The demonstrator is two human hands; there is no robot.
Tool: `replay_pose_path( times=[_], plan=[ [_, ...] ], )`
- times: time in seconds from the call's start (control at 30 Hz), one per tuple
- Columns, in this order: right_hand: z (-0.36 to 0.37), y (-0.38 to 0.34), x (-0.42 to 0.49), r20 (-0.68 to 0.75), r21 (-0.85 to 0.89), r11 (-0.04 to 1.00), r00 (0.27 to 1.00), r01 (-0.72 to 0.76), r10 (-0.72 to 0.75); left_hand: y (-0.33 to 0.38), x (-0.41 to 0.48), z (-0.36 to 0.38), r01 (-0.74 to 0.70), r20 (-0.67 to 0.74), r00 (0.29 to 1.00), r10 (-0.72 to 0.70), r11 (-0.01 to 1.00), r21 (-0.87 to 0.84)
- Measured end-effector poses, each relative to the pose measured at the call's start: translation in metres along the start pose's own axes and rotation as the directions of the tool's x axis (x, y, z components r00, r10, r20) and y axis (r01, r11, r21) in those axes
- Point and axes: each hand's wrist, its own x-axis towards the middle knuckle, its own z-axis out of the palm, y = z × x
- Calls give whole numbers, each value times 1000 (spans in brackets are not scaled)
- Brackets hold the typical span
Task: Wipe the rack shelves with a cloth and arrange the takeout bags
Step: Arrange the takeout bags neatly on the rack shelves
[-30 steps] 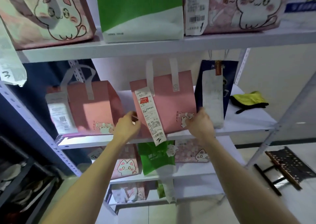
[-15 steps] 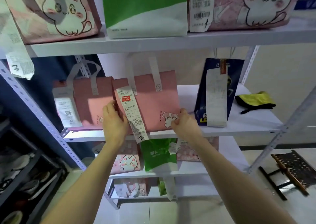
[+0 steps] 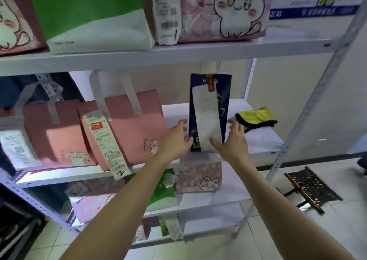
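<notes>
On the middle white shelf [image 3: 258, 142] a dark blue paper bag [image 3: 224, 93] stands upright with a long white receipt hanging down its front. My left hand [image 3: 176, 138] is at the bag's left lower edge and my right hand [image 3: 231, 140] at its right lower edge, fingers spread around it and touching it. To the left stands a pink takeout bag [image 3: 127, 126] with a receipt marked 2, pressed against a second pink bag [image 3: 53, 134]. A yellow and black cloth [image 3: 256, 117] lies on the shelf right of the blue bag.
The top shelf holds a green and white bag [image 3: 89, 13] and pink cat-print bags [image 3: 224, 11]. Lower shelves carry more cat-print and green bags [image 3: 200, 178]. A slanted rack post [image 3: 317, 100] runs down the right. A dark folding stool [image 3: 311, 188] stands on the tiled floor.
Both hands slid the pink bag marked 2 left against the other pink bag, let go of it, and moved right to either side of the blue bag.
</notes>
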Motion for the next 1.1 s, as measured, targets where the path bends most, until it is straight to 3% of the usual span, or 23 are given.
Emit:
replay_pose_path(
  times=[0.13,0.43,0.57,0.67,0.8,0.9,1.1],
  plan=[
    [4,15,12,247,94,996,969,8,-31,3,5,20,57,36,998,-58,998,32],
    [32,-9,-12,352,94,985,920,147,-171,-25,-25,14,115,-190,977,-94,988,103],
    [27,-15,-13,412,116,982,892,151,-186,-27,-30,2,151,-222,967,-122,981,119],
    [17,-21,-15,371,51,986,914,157,-165,-25,-38,-7,121,-236,966,-105,991,53],
    [-9,-44,-10,248,-220,959,961,177,-121,-24,-47,-31,81,-260,963,-65,995,52],
    [-27,-77,-7,393,-324,916,914,236,-97,-24,-55,-58,74,-226,973,-48,991,108],
    [-46,-182,-30,507,-227,886,826,404,-246,-34,-79,-160,4,-85,996,22,958,288]
  ],
)
